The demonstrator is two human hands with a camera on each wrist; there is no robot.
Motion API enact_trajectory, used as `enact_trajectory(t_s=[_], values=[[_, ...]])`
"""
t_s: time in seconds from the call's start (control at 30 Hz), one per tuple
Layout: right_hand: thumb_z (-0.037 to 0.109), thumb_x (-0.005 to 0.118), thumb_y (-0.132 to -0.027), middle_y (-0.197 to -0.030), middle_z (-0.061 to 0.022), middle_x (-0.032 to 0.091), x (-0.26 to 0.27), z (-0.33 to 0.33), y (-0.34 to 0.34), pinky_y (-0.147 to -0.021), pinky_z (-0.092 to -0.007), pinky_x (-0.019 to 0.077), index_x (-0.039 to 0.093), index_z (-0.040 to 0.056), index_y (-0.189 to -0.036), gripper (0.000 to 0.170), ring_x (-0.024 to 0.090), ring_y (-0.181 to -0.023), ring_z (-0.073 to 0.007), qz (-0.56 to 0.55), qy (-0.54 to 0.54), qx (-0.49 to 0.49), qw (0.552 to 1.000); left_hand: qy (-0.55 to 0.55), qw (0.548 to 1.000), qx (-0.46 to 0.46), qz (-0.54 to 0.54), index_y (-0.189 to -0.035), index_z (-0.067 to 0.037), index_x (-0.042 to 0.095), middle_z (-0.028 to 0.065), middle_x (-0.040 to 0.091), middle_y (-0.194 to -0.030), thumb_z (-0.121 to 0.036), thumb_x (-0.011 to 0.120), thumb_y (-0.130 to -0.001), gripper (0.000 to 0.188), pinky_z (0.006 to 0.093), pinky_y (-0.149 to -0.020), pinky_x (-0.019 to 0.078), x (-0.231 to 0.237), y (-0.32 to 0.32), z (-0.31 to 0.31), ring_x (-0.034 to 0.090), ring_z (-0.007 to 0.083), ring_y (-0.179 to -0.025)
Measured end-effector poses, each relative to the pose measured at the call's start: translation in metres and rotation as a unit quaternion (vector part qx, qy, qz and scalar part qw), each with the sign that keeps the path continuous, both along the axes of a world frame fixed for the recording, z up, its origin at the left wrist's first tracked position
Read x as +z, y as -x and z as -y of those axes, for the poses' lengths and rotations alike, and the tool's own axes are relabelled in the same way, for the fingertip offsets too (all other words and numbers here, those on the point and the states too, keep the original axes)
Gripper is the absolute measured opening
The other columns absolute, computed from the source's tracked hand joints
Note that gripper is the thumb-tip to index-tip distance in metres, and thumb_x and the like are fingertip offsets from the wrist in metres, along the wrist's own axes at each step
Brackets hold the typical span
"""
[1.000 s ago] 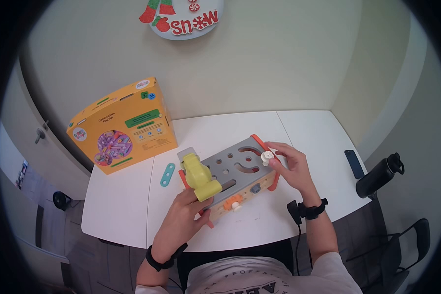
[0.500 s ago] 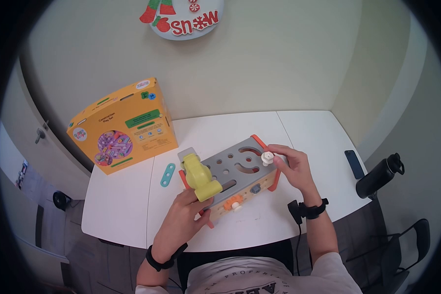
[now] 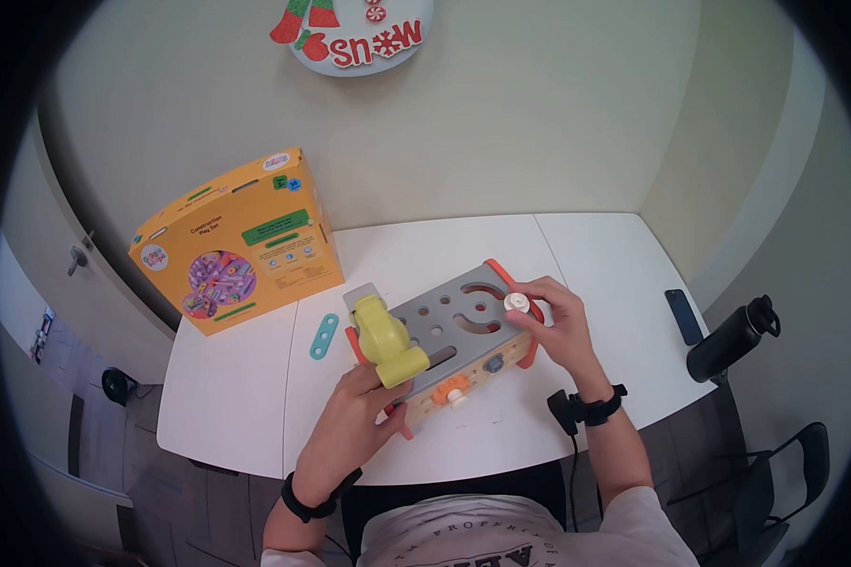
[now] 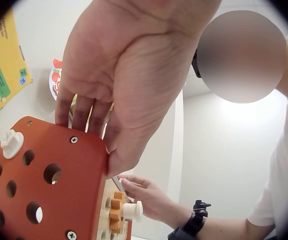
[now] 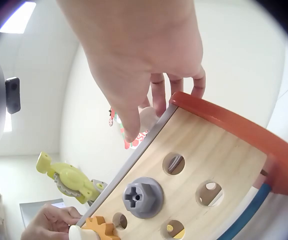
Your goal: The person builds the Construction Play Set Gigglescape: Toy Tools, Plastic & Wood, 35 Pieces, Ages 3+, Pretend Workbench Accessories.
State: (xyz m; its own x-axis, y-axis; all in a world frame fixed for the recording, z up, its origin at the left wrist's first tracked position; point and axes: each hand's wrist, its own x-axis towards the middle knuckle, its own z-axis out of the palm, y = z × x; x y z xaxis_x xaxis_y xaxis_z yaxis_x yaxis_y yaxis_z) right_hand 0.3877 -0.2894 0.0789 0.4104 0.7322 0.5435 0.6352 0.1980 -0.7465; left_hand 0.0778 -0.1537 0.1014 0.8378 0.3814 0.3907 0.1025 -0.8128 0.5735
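Observation:
A toy workbench (image 3: 416,326) with a grey top, red ends and wooden sides stands on the table. My left hand (image 3: 355,416) grips its near left corner, thumb on the side and fingers over the red end panel (image 4: 79,165). With thumb and fingers, my right hand (image 3: 565,326) pinches a white toy screw (image 3: 516,302) at the top's right edge; the fingers partly hide it in the right wrist view. A lime-green toy saw (image 3: 383,340) sits on the top's left end. An orange gear (image 3: 450,389) and a grey hex bolt (image 5: 143,198) are on the front side.
A teal strip with holes (image 3: 323,337) lies left of the workbench, in front of a yellow toy box (image 3: 246,246). Toward the table's right edge are a phone (image 3: 683,317) and a black bottle (image 3: 728,342). A folding chair (image 3: 775,482) stands beyond that edge.
My right thumb and fingers have shifted around the white screw, and the screw's head now faces differently. My left hand and the workbench have stayed in place.

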Motion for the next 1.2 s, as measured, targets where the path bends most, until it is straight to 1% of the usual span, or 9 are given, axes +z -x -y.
enact_trajectory(t_s=[0.13, 0.23, 0.33, 0.43, 0.63, 0.83, 0.93, 1.03, 1.2], values=[[0.012, 0.084, -0.089, -0.119, -0.0087, 0.075, 0.000, 0.001, 0.001, -0.096, -0.0313, 0.0536, 0.075, 0.0043, -0.126, 0.038, 0.072, -0.108, -0.0205, 0.051, 0.013, -0.059, 0.997, -0.036, 0.999, -0.001, -0.018, -0.115, 0.006, 0.076, 0.0171, 0.073, -0.120, 0.005, 0.081, -0.080, 0.035, 0.0360, -0.082, 0.0625, 0.003, 0.000, -0.001, 0.073, 0.0266, -0.087], [0.010, 0.083, -0.089, -0.117, -0.0083, 0.075, 0.006, 0.000, 0.001, -0.095, -0.0320, 0.0540, 0.075, 0.0046, -0.126, 0.039, 0.072, -0.107, -0.0199, -0.033, -0.063, -0.025, 0.997, 0.003, 1.000, -0.001, -0.001, -0.112, 0.003, 0.075, 0.0163, 0.071, -0.106, 0.004, 0.082, -0.076, 0.037, 0.0429, -0.092, 0.0550, 0.001, 0.000, 0.000, 0.068, 0.0337, -0.099], [0.009, 0.083, -0.088, -0.117, -0.0086, 0.076, 0.002, 0.004, -0.008, -0.096, -0.0325, 0.0540, 0.076, 0.0054, -0.126, 0.038, 0.071, -0.107, -0.0200, -0.075, -0.030, 0.044, 0.996, -0.006, 1.000, -0.007, 0.008, -0.112, 0.003, 0.075, 0.0161, 0.070, -0.105, 0.004, 0.082, -0.076, 0.038, 0.0427, -0.091, 0.0551, -0.001, 0.000, -0.002, 0.068, 0.0336, -0.098], [0.010, 0.084, -0.088, -0.113, -0.0083, 0.075, 0.002, 0.005, -0.013, -0.094, -0.0328, 0.0541, 0.077, 0.0058, -0.122, 0.035, 0.071, -0.105, -0.0199, -0.044, -0.009, 0.062, 0.997, -0.023, 1.000, -0.003, -0.019, -0.116, 0.005, 0.076, 0.0176, 0.073, -0.120, 0.005, 0.081, -0.080, 0.036, 0.0364, -0.083, 0.0622, 0.003, 0.001, -0.002, 0.073, 0.0268, -0.087], [0.011, 0.085, -0.088, -0.105, -0.0075, 0.074, -0.003, -0.003, 0.005, -0.089, -0.0331, 0.0539, 0.078, 0.0052, -0.116, 0.030, 0.070, -0.099, -0.0188, 0.025, -0.033, -0.051, 0.998, -0.032, 0.999, 0.000, -0.023, -0.116, 0.005, 0.076, 0.0176, 0.074, -0.120, 0.004, 0.081, -0.080, 0.036, 0.0360, -0.082, 0.0622, 0.005, 0.001, 0.000, 0.073, 0.0263, -0.087], [0.016, 0.089, -0.085, -0.112, -0.0077, 0.073, -0.001, 0.000, -0.005, -0.088, -0.0317, 0.0541, 0.076, 0.0049, -0.117, 0.037, 0.070, -0.099, -0.0179, -0.087, -0.043, 0.037, 0.995, -0.024, 0.999, -0.004, -0.021, -0.116, 0.005, 0.076, 0.0176, 0.074, -0.120, 0.004, 0.082, -0.080, 0.036, 0.0362, -0.083, 0.0621, 0.006, 0.001, -0.001, 0.073, 0.0264, -0.087], [0.014, 0.087, -0.086, -0.112, -0.0083, 0.074, -0.001, 0.001, -0.007, -0.091, -0.0323, 0.0541, 0.074, 0.0046, -0.123, 0.041, 0.070, -0.102, -0.0178, -0.013, 0.002, 0.017, 1.000, -0.030, 0.999, -0.002, -0.021, -0.116, 0.005, 0.076, 0.0174, 0.074, -0.120, 0.004, 0.081, -0.080, 0.036, 0.0359, -0.082, 0.0621, 0.005, 0.001, -0.001, 0.073, 0.0263, -0.087], [0.013, 0.086, -0.087, -0.109, -0.0084, 0.077, -0.006, -0.003, 0.007, -0.095, -0.0328, 0.0540, 0.074, 0.0050, -0.127, 0.043, 0.071, -0.105, -0.0183, 0.063, 0.011, -0.088, 0.994, -0.027, 0.999, -0.003, -0.021, -0.116, 0.005, 0.076, 0.0172, 0.074, -0.120, 0.004, 0.081, -0.080, 0.036, 0.0357, -0.082, 0.0621, 0.006, 0.001, 0.000, 0.073, 0.0263, -0.086], [0.015, 0.089, -0.084, -0.100, -0.0050, 0.074, 0.000, -0.005, 0.003, -0.092, -0.0323, 0.0538, 0.077, 0.0052, -0.118, 0.038, 0.069, -0.093, -0.0176, -0.050, -0.068, -0.027, 0.996, -0.023, 1.000, -0.001, -0.017, -0.116, 0.005, 0.076, 0.0167, 0.074, -0.120, 0.004, 0.082, -0.080, 0.036, 0.0356, -0.082, 0.0621, 0.004, 0.001, -0.001, 0.073, 0.0258, -0.086]])
